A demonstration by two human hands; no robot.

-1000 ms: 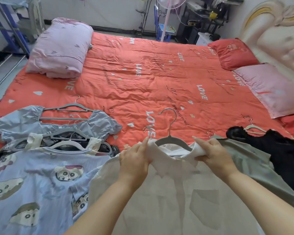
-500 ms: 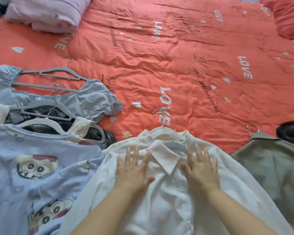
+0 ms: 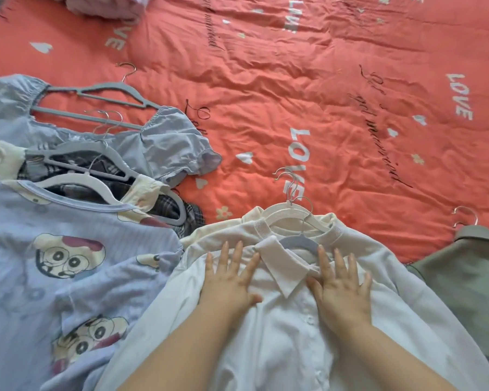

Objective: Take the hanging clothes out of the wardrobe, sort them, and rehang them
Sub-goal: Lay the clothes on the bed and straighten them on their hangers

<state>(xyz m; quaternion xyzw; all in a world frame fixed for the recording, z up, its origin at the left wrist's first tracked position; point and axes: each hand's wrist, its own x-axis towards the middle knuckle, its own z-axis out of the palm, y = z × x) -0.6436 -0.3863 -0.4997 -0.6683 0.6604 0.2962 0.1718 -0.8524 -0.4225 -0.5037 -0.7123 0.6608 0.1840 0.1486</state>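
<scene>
A white collared shirt [image 3: 288, 334] on a grey hanger [image 3: 299, 242] lies flat on the bed, on top of a cream garment on a white hanger [image 3: 288, 214]. My left hand [image 3: 227, 277] presses flat on the shirt's left chest, fingers straight and spread. My right hand [image 3: 340, 283] lies flat on the right chest beside the collar. To the left is a pile of hung clothes: a blue cartoon-print top [image 3: 68, 272], a plaid garment [image 3: 170, 207] and a pale blue puff-sleeve top [image 3: 167, 148]. A grey-green garment [image 3: 463, 280] lies at the right.
The clothes rest on an orange-red quilt [image 3: 336, 94] printed with "LOVE" that covers the bed. A pink pillow [image 3: 105, 7] shows at the top left edge. Bare quilt stretches beyond the shirts.
One second ago both hands held the shirt up by its collar. The shirt now lies on the cream garment and both hands press flat on it. The view has tilted down and closer.
</scene>
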